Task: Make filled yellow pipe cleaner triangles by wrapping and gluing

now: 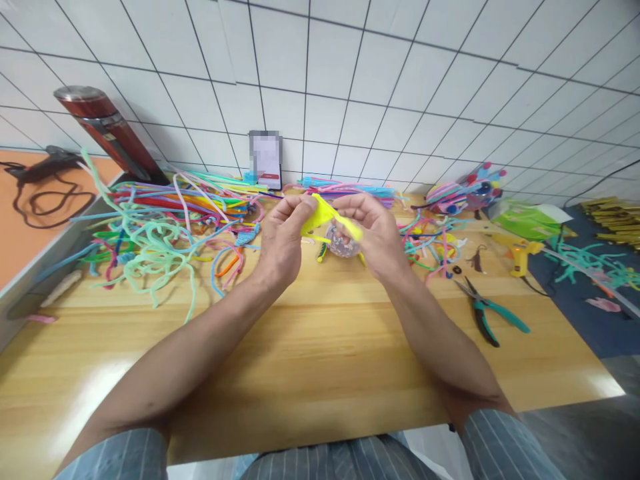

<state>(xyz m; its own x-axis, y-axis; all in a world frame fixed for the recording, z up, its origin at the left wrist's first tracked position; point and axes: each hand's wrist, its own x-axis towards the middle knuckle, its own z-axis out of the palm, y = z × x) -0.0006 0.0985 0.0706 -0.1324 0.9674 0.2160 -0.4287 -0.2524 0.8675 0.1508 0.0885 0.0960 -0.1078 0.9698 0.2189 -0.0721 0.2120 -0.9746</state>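
Note:
Both hands are raised over the middle of the table, working on a bright yellow piece [318,215], seemingly pipe cleaner, flat on the left and narrowing to a strip on the right. My left hand [284,233] pinches its flat part between thumb and fingers. At the strip end, my right hand [376,230] is closed on the yellow piece, with the fingertips partly blurred. Behind and below the hands is a round, patterned greyish-pink object [342,245], partly covered by them. A dark green and yellow tool handle [323,251] shows beside it.
Loose mint-green pipe cleaners [160,257] sprawl at left, before a red thermos [107,133]. A phone [267,160] leans on the tiled wall. At right lie long-nose pliers [485,312], a yellow glue gun [518,255] and a colourful pipe-cleaner figure [467,190].

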